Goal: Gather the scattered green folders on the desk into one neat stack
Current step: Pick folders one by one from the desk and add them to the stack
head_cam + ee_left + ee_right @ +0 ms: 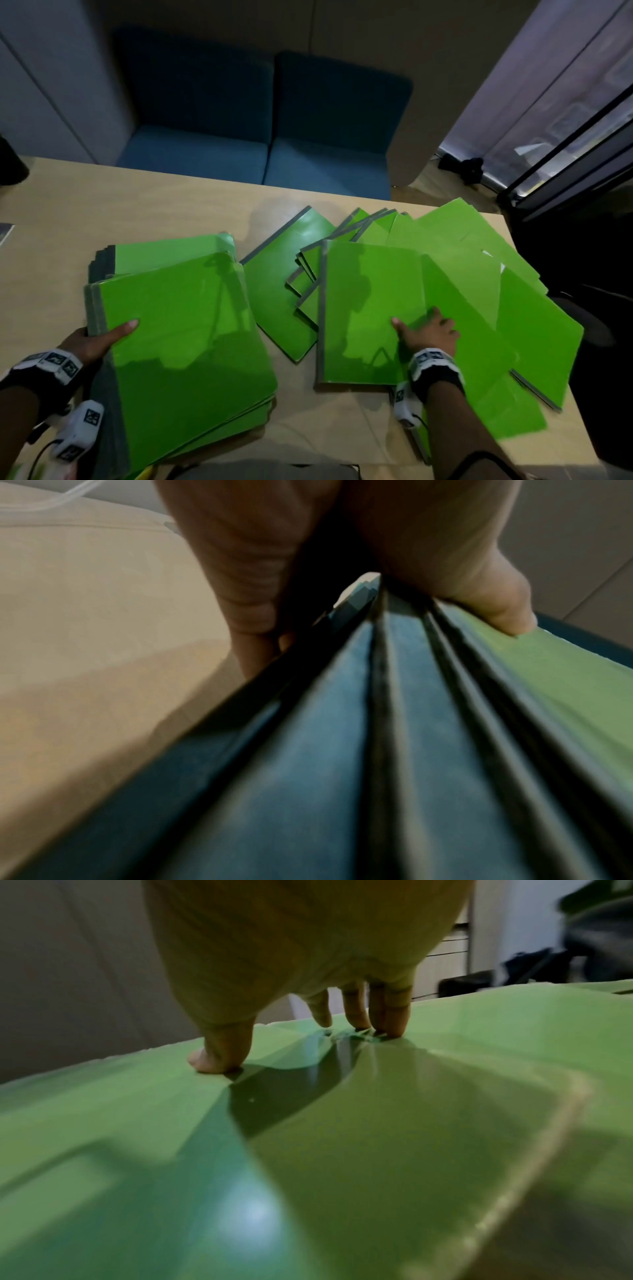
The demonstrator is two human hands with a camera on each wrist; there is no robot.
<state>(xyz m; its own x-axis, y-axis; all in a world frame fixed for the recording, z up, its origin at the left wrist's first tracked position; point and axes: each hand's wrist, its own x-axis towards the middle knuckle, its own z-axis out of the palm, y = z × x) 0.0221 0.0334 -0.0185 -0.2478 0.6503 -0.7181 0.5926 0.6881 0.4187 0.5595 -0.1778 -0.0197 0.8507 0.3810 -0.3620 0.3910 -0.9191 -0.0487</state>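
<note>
A thick stack of green folders (191, 329) with grey spines lies at the desk's front left. My left hand (99, 339) grips several top folders at their spine edge (342, 750), thumb on the top cover and fingers underneath. Several more green folders (472, 260) lie fanned and overlapping across the right half of the desk. My right hand (424, 330) rests on the nearest of them (363, 308) with spread fingers, fingertips (394, 1026) and thumb pressing down on the glossy cover (308, 1150).
The wooden desk (102, 212) shows bare wood at the left and back. Blue seat cushions (260, 137) stand behind it. The desk's right edge lies just past the fanned folders, beside a dark glass partition (575, 164).
</note>
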